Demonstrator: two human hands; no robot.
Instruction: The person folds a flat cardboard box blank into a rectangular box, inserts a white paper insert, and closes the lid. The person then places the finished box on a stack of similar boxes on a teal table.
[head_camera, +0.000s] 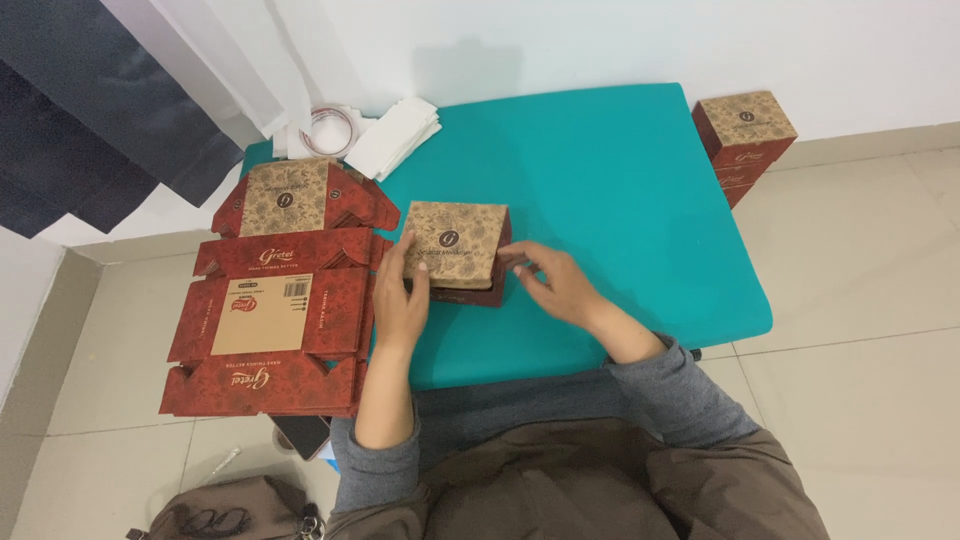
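Brown jacket and grey sleeves sit closest to us at bottom of frame, w/ a brown bag on the tiled floor at left. Our small square cardboard box, tan patterned lid over dark red sides, rests on the teal table top, near its front-left part. Lid has a round dark emblem in the middle; front red wall shows below it.

Left hand is half open, fingers pressed to the box's left side, thumb up by the lid corner. Right hand is loosely curled, fingertips touching the box's right-front edge; neither fully grips it.

Box lies flat, lid up, roughly square so no clear long axis; turned slightly clockwise vs. table edge.

Left of it, a stack of flat unfolded red-and-tan cardboard blanks overhangs the table. Behind: white paper pile, tape roll. A tall red box w/ tan top stands on floor at right.
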